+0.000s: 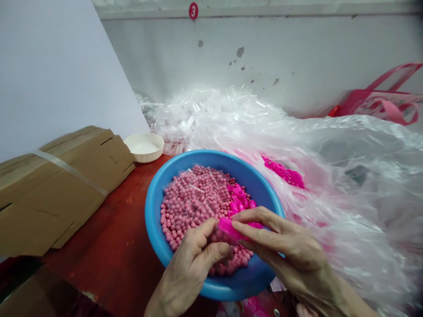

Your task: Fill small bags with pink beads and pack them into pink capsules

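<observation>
Over a blue basin, my left hand is closed round a small clear container with pink balls inside. My right hand pinches a bright pink plastic cap against the container's end; whether the cap is seated cannot be made out. Many loose pink balls fill the basin below, with several clear containers lying among them. More bright pink plastic pieces lie at the basin's right side, partly behind my right hand.
Flattened cardboard boxes bound with a strap lie on the red table to the left. A white round dish stands behind the basin. Clear plastic bags heap at the back and right, with a pink bag beyond.
</observation>
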Available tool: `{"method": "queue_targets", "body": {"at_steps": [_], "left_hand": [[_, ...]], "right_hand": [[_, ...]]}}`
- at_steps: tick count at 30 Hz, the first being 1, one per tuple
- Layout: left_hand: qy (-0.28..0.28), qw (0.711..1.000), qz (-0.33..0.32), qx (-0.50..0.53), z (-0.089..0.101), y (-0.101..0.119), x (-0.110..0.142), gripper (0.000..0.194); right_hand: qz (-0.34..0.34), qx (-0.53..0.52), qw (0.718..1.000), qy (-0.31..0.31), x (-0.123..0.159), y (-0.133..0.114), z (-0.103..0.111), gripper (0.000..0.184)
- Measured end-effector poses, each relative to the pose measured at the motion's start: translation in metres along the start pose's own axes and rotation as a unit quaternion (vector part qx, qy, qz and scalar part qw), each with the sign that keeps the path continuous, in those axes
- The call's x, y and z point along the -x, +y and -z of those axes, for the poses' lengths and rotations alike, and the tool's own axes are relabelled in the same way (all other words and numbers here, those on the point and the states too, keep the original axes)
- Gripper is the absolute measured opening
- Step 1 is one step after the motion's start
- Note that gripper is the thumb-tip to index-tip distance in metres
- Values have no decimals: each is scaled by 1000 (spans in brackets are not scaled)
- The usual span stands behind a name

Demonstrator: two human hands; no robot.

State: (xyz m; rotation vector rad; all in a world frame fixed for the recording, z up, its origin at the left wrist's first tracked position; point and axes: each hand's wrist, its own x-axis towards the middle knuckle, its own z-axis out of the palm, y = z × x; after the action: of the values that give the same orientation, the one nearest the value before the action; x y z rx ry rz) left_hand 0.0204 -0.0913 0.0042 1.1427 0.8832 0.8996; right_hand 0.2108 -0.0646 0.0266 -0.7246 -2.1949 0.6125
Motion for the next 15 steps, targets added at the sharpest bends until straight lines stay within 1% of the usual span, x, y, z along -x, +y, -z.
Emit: {"method": "queue_targets", "body": {"at_steps": [1, 3, 5, 7, 9, 12, 15], "left_hand": [[4, 1000, -1, -6, 0, 0, 0, 14], [12, 1000, -4, -19, 1, 0, 1, 14], [13, 1000, -8, -22, 1, -1, 1, 14], [9, 1000, -18, -15, 1, -1, 1, 15], [7, 1000, -24, -7, 1, -1, 1, 18], [0, 1000, -18, 14, 2, 0, 1, 24], [-18, 998, -20, 49, 3, -1, 2, 26]], "right_hand": [[-4, -9, 1000, -10, 1, 0, -1, 55], [-5, -22, 1000, -10, 1, -1, -2, 56], [-16, -37, 999, 5, -2, -3, -3, 51], [-44, -59, 997, 25, -6, -5, -5, 42], [-59, -76, 994, 52, -9, -6, -7, 38], [-44, -66, 993, 90, -11, -7, -11, 43], [-39, -55, 993, 97, -14, -9, -11, 45]]}}
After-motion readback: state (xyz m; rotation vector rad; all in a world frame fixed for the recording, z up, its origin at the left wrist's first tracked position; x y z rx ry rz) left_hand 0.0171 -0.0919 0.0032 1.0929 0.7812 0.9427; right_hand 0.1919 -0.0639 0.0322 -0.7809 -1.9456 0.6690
